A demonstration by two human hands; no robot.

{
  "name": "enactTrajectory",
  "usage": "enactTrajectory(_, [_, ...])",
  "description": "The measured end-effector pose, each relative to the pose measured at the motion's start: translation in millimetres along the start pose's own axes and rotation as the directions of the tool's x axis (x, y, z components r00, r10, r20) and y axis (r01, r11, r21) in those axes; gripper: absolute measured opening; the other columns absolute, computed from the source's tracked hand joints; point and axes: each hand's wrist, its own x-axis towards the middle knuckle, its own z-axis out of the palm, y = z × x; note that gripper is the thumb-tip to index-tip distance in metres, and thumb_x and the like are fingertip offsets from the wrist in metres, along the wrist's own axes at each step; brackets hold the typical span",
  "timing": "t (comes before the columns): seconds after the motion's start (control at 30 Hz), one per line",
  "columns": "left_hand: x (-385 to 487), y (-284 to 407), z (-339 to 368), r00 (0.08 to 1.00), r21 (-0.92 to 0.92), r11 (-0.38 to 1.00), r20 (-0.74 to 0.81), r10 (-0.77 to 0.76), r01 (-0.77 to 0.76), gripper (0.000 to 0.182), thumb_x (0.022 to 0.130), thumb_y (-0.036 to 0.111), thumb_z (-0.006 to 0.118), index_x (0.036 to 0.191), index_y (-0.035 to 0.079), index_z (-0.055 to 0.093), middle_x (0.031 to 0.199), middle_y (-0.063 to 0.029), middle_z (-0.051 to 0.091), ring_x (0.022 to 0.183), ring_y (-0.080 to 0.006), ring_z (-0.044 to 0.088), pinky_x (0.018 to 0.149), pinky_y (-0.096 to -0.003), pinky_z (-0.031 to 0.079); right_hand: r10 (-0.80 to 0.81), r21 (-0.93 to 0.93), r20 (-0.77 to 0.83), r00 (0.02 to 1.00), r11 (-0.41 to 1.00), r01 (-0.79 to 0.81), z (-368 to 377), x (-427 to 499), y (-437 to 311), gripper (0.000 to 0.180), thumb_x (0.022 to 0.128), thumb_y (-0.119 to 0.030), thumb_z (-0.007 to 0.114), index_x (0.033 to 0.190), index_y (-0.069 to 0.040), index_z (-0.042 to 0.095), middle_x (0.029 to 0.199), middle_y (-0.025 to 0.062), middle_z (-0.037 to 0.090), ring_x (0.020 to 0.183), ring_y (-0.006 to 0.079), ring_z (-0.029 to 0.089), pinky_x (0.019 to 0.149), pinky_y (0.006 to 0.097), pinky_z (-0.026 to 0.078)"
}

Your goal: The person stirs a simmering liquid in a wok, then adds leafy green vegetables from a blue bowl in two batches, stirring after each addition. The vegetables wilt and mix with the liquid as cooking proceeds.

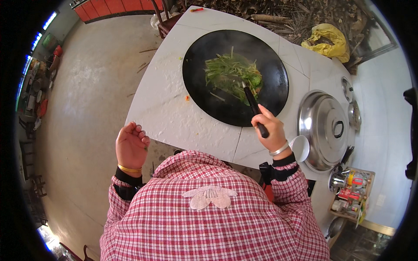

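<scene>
My right hand point(270, 128) grips the black handle point(250, 98) of a cooking utensil, probably a spatula. Its working end is hidden among chopped leafy greens point(228, 70). These lie in the middle of a large black wok point(209, 107) set into the white tiled stove top, with faint steam over it. Off the stove's near left corner, my left hand point(132, 142) is raised, palm showing and fingers loosely curled. It holds nothing, though a small green scrap clings near its edge.
Right of the wok, a domed steel lid point(315, 120) and a white bowl point(299, 148) sit close to my right wrist. Beyond the stove are stacked firewood point(271, 19) and a yellow plastic bag point(326, 42). A lighter point(196, 10) lies at the far corner. A crate of seasonings point(352, 192) stands at right.
</scene>
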Motion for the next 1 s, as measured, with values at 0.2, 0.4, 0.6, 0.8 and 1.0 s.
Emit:
enactTrajectory(0.2, [3.0,-1.2,-5.3,0.999,-0.029,0.999,0.007,-0.032,0.032,0.014,0.096,0.019,0.050,0.092,0.009,0.059,0.083,-0.0011,0.061,0.073,-0.0156,0.057,0.066,-0.0296,0.047,0.081,-0.353,0.450,0.890,0.931,0.094,25.0,-8.4,-19.8,0.015,0.077,-0.011,0.061,0.077,-0.025,0.058,0.126,0.0283,0.057,0.062,0.0323,0.066,0.055,0.0385,0.051])
enactTrajectory(0.4, [3.9,0.7,-9.2,0.999,-0.015,0.999,-0.011,-0.052,0.052,0.014,0.097,0.019,0.049,0.092,0.010,0.059,0.083,-0.0009,0.061,0.073,-0.0155,0.057,0.065,-0.0302,0.047,0.219,-0.379,0.243,0.945,0.918,-0.116,24.4,7.1,-15.0,0.018,0.072,-0.010,0.064,0.076,-0.025,0.056,0.126,0.0249,0.056,0.066,0.0357,0.065,0.058,0.0410,0.051])
enactTrajectory(0.6, [1.5,4.0,-12.9,0.999,-0.016,1.000,-0.035,-0.019,0.018,0.015,0.097,0.019,0.049,0.091,0.009,0.059,0.082,-0.0012,0.060,0.073,-0.0157,0.057,0.065,-0.0298,0.047,0.196,-0.213,0.289,0.937,0.967,-0.137,45.5,-0.6,-16.2,0.023,0.068,-0.009,0.069,0.079,-0.024,0.057,0.128,0.0245,0.056,0.080,0.0369,0.067,0.064,0.0413,0.053])
enactTrajectory(0.8, [1.0,1.3,-11.9,0.999,-0.026,0.999,-0.034,-0.038,0.037,0.013,0.096,0.019,0.050,0.090,0.010,0.058,0.081,-0.0004,0.059,0.072,-0.0148,0.056,0.064,-0.0293,0.046,0.181,0.081,0.135,0.974,0.978,-0.193,4.2,30.2,16.0,0.013,0.074,0.004,0.059,0.080,-0.007,0.055,0.082,0.0118,0.062,0.089,0.0338,0.064,0.093,0.0387,0.050])
enactTrajectory(1.0, [-2.0,0.4,-13.4,0.994,-0.019,1.000,-0.107,-0.023,0.021,0.011,0.095,0.019,0.052,0.090,0.011,0.057,0.080,0.0002,0.059,0.070,-0.0144,0.055,0.063,-0.0292,0.045,0.129,-0.089,0.307,0.943,0.990,-0.106,-36.8,-16.2,-5.9,0.020,0.070,0.001,0.062,0.078,-0.017,0.058,0.106,0.0151,0.066,0.097,0.0351,0.066,0.074,0.0396,0.053])
